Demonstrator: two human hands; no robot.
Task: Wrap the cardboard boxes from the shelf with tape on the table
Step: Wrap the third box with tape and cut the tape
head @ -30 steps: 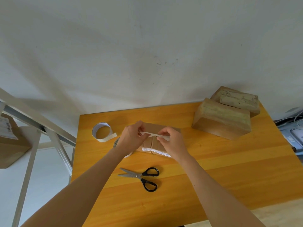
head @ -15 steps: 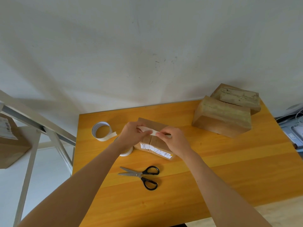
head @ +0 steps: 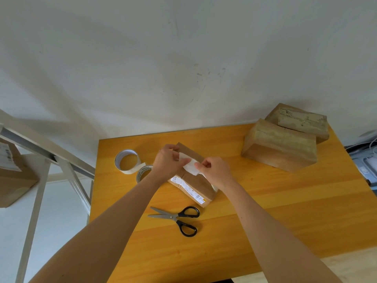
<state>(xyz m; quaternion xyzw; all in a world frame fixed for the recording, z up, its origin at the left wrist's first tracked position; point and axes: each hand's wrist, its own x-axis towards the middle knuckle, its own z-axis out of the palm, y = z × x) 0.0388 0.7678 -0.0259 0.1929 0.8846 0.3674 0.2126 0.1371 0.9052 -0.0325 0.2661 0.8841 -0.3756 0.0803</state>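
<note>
Over the box (head: 196,185) — a tape strip (head: 190,168)

Soft, diffuse daylight fills the frame, bright but not harsh. The wall (head: 183,58) shows broad, faint diagonal shadows across its left half. The table (head: 285,211) reads a saturated orange with no hard glare, only paler bands of sheen at lower right. Shadows under the scissors (head: 177,218) are thin and soft-edged. Wide-angle distortion bows the table's edges and stretches the forearms (head: 102,242) toward the bottom corners. The centre is sharp.
</note>
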